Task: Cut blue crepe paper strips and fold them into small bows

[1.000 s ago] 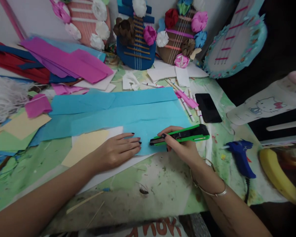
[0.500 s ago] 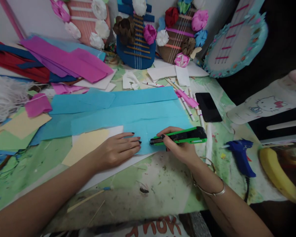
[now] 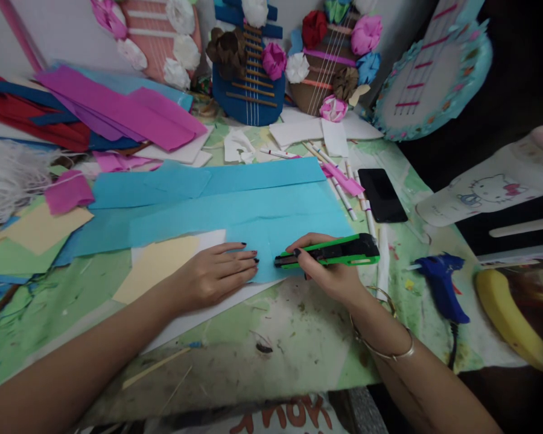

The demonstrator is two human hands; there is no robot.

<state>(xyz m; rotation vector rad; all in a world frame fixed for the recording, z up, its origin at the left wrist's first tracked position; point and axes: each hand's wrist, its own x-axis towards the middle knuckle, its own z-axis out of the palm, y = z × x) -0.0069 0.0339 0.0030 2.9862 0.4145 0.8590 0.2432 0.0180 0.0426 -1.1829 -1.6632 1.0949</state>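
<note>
The right hand (image 3: 330,277) is closed around a green-and-black cutter (image 3: 341,250), thumb along its near side and fingers curled beneath. The cutter lies low over the near part of the blue paper (image 3: 253,208), well right of the fingertips of the left hand (image 3: 208,277). Its long axis runs mostly side to side: the narrow tip points to the person's left and slightly nearer, and the broad butt points right, slightly farther off. Whether the tip touches the paper, or how much blade is out, I cannot tell.

The left hand rests flat, fingers extended together, gripping nothing; its fingertips lie on the blue paper, with a cream sheet (image 3: 156,265) and a white sheet (image 3: 203,316) beside and under it. The blue paper's long axis also runs left to right.

The step in hand looks like holding the paper steady while the cutter is set to it. A stroke from this pose would call for firm left-hand pressure, with those fingers out of the blade's line.

Farther out on the table (image 3: 298,361) are banded sticks (image 3: 341,199), a black phone (image 3: 382,196) and a blue glue gun (image 3: 441,286); magenta paper (image 3: 122,108) lies far left.
</note>
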